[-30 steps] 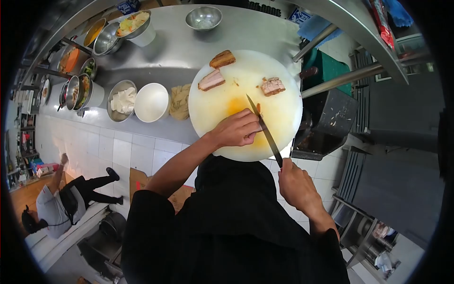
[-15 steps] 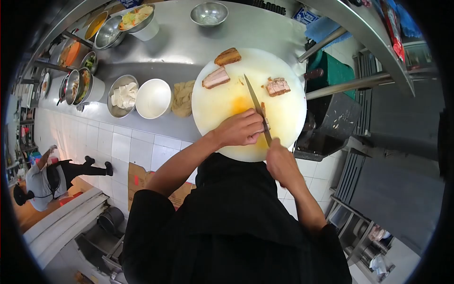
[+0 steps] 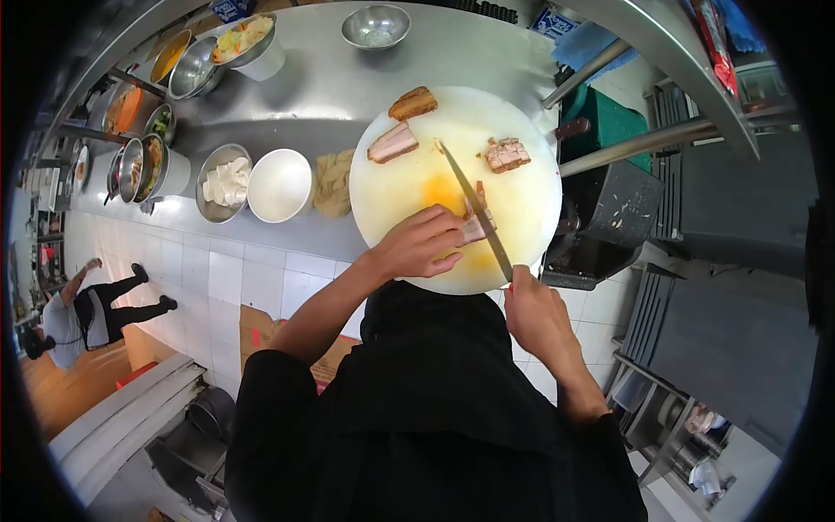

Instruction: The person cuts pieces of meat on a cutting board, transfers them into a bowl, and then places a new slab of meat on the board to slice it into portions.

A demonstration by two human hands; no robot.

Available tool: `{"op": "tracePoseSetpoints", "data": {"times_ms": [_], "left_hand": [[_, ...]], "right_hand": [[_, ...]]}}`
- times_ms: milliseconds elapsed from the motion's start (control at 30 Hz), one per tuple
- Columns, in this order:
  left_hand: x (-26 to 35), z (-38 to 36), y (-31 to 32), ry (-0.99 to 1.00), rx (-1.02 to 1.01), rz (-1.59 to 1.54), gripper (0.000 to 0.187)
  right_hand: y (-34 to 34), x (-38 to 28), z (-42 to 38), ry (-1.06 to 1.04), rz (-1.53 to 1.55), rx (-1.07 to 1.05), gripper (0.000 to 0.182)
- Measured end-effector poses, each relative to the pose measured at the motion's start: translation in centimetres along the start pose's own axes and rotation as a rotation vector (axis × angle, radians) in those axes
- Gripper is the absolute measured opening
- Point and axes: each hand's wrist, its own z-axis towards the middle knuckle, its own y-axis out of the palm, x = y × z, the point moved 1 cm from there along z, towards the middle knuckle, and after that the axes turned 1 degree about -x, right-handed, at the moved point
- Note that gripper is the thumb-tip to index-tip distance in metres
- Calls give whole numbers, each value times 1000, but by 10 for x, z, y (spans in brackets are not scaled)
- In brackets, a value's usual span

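Observation:
My right hand (image 3: 537,317) grips the handle of a long kitchen knife (image 3: 476,206), its blade pointing away across a round white cutting board (image 3: 409,187). Under and beside the blade lies a piece of roast pork belly (image 3: 474,228). My left hand (image 3: 424,244) holds this piece from the left with bent fingers, the thumb a little apart. Toward the far side of the board are a browned pork chunk (image 3: 413,103) and a paler slab of pork (image 3: 393,142). Sliced pork (image 3: 507,156) sits together at the right.
Left of the board are a folded cloth (image 3: 333,184), a white bowl (image 3: 280,185) and a metal bowl of white pieces (image 3: 224,184). A metal bowl (image 3: 376,28) stands farther back. A black bin (image 3: 613,222) and metal rails flank the right. Another person (image 3: 83,317) walks at far left.
The knife and my right hand have shifted right and toward me. My left hand has loosened and moved slightly left, showing more of the pork. The other person's legs have changed position.

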Motion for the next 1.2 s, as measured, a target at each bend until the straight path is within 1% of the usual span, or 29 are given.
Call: {"op": "tracePoseSetpoints", "data": {"times_ms": [67, 133, 267, 333, 367, 433, 500, 567, 667, 733, 767, 833, 900, 967, 1067, 1133, 1167, 1200], "left_hand": [[-3, 6, 5, 63, -17, 12, 29], [-8, 11, 6, 83, -31, 16, 29], [-9, 19, 7, 126, -34, 10, 27], [-11, 18, 10, 125, -32, 11, 27], [-11, 17, 11, 124, -29, 18, 27], [-11, 19, 12, 131, -10, 11, 27], [-12, 18, 13, 137, 7, 3, 27], [-14, 16, 16, 121, -21, 12, 28], [-16, 14, 16, 93, -17, -38, 28], [-16, 14, 15, 88, -7, -47, 28], [-15, 14, 15, 86, 2, -62, 28], [-15, 11, 18, 85, -12, -57, 27], [-13, 9, 14, 90, -27, -47, 27], [-8, 8, 6, 51, -11, -59, 27], [-1, 0, -3, 17, -6, -30, 26], [-5, -4, 0, 33, -12, -16, 26], [-7, -4, 2, 50, -15, 1, 26], [-8, -2, 2, 50, -15, -3, 26]], "right_hand": [[5, -5, -6, 15, -45, -41, 14], [10, -7, -9, 40, -149, -87, 16], [2, -11, -20, 66, -131, -99, 16], [-3, -8, -25, 47, -133, -173, 15], [-10, -10, -29, 48, -133, -174, 15], [-23, -16, -33, 55, -98, -260, 15], [-24, -19, -30, 76, -103, -282, 14], [-20, -17, -23, 99, -110, -310, 13], [7, -5, 7, 64, -50, -253, 19], [27, -2, 28, 29, 5, -109, 14], [35, 0, 39, 28, 4, -108, 14], [43, 3, 53, 3, 93, 11, 16], [39, 8, 49, -15, 125, 23, 17], [29, 10, 45, -40, 148, 36, 18], [10, -3, 23, 5, 164, 60, 20], [1, -12, 10, 65, 83, -19, 19], [1, -14, 5, 70, 85, -20, 19], [2, -16, 0, 47, 7, -40, 19]]}}
